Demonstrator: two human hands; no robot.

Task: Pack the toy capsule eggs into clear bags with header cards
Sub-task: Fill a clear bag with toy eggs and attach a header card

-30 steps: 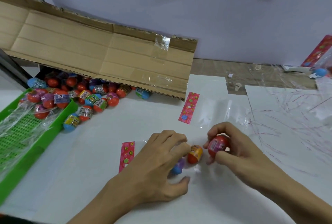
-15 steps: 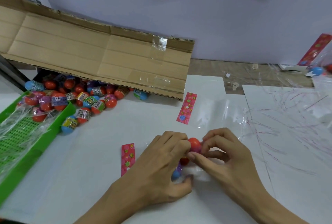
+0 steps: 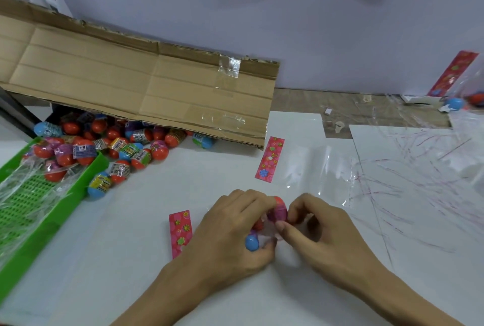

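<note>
1. Head view: both hands meet at table centre. Left hand [image 3: 230, 231] is curled round a clear bag mouth, with a blue egg [image 3: 252, 242] and a red one showing under its fingers, probably bracing the bag so it stays open.
2. Right hand [image 3: 318, 231] pinches a red-and-purple capsule egg [image 3: 278, 210] between thumb and fingertips, at the bag opening; looks like an insertion, not yet seated.
3. Bag film here is thin, glossy and nearly invisible; I can't tell exactly where its edge runs.
4. Pink floral header card [image 3: 180, 231] lies flat just beside the left hand, likely this bag's own card.
5. Second header card [image 3: 270, 159] sits on an empty clear bag [image 3: 318, 168] further back, staged for the next pack.
6. Loose egg pile [image 3: 125, 145]: hard smooth plastic, shrink-banded labels, spilling from under a taped cardboard flap [image 3: 146, 90] beside a green slotted tray [image 3: 31, 202].
7. Eggs will roll; film is slippery.
</note>
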